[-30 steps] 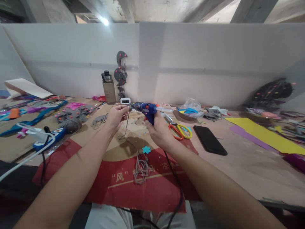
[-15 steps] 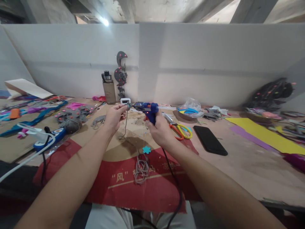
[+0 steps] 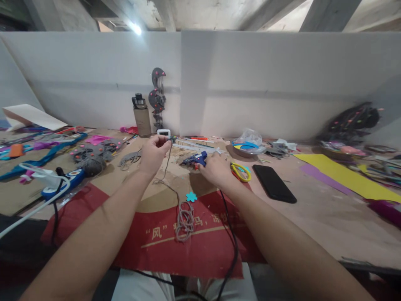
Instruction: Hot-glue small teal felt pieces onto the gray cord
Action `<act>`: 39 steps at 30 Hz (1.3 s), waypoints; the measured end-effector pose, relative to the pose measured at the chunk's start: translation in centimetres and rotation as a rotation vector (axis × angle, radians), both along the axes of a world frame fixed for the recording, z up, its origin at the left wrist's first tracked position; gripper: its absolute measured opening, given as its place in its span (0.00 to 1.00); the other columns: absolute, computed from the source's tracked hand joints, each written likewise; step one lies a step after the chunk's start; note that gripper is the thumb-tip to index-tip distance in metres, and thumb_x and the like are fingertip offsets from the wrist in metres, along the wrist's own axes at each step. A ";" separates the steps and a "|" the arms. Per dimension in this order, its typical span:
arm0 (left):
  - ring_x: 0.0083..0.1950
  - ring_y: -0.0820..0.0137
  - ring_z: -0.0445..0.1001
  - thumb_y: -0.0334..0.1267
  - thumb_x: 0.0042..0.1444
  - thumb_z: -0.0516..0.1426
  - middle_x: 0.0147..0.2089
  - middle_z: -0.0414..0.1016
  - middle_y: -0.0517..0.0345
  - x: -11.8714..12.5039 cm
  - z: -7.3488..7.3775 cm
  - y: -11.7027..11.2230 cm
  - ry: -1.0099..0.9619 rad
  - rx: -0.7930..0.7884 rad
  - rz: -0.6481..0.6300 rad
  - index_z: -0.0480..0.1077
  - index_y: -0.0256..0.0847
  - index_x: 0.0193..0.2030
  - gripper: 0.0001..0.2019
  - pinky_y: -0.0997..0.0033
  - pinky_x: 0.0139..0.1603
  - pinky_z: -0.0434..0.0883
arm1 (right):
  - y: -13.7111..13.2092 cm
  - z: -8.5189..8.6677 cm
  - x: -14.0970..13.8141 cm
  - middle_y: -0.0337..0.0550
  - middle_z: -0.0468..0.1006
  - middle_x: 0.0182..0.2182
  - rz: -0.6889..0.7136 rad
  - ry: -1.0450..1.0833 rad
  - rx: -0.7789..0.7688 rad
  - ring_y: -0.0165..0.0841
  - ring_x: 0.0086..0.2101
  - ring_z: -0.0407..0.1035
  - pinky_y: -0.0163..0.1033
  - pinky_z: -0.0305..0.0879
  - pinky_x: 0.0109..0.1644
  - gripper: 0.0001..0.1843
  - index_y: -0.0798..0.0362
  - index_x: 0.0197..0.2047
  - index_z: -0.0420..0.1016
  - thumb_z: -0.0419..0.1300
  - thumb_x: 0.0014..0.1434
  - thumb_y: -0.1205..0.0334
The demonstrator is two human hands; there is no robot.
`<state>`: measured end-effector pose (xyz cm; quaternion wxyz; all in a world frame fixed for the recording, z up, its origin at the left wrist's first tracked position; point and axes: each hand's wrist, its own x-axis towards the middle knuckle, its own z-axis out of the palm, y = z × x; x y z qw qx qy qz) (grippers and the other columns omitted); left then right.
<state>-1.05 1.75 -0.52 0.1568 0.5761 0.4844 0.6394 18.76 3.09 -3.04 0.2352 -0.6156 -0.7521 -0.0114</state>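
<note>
My left hand (image 3: pixel 156 154) is raised over the mat, thumb and fingertips pinched on the upper end of a thin grey string (image 3: pixel 168 161). A small dark, greenish bit shows at those fingertips, too small to name. The string runs down to a loose coil on the red part of the mat. Low over the tabletop, my right hand (image 3: pixel 216 168) is closed round the handle end of a blue hot glue gun (image 3: pixel 198 159), its nozzle pointing left. My hand hides most of the handle. A turquoise flower-shaped cutout (image 3: pixel 191 197) lies between the hands, nearer me.
Yellow-handled scissors (image 3: pixel 241 172) lie partly behind my right hand, beside a black phone (image 3: pixel 274 183). A bottle (image 3: pixel 142 117) and a hanging grey decoration (image 3: pixel 157 98) stand at the back. A blue power strip (image 3: pixel 64 184) with cables is at left; yellow sheet (image 3: pixel 347 175) at right.
The glue gun has come down and away from my left fingertips, to the tabletop, with my right hand. My left hand stays nearly in place, still pinching the string.
</note>
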 end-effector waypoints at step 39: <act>0.25 0.76 0.63 0.38 0.45 0.59 0.27 0.70 0.59 2.5 0.6 -1.8 -0.118 -0.074 -0.131 0.71 0.39 0.27 0.05 0.75 0.25 0.60 | -2.5 2.6 -5.1 0.39 0.69 0.26 0.323 0.679 0.226 0.30 0.27 0.60 0.36 0.52 0.32 0.12 0.52 0.27 0.65 0.50 0.59 0.56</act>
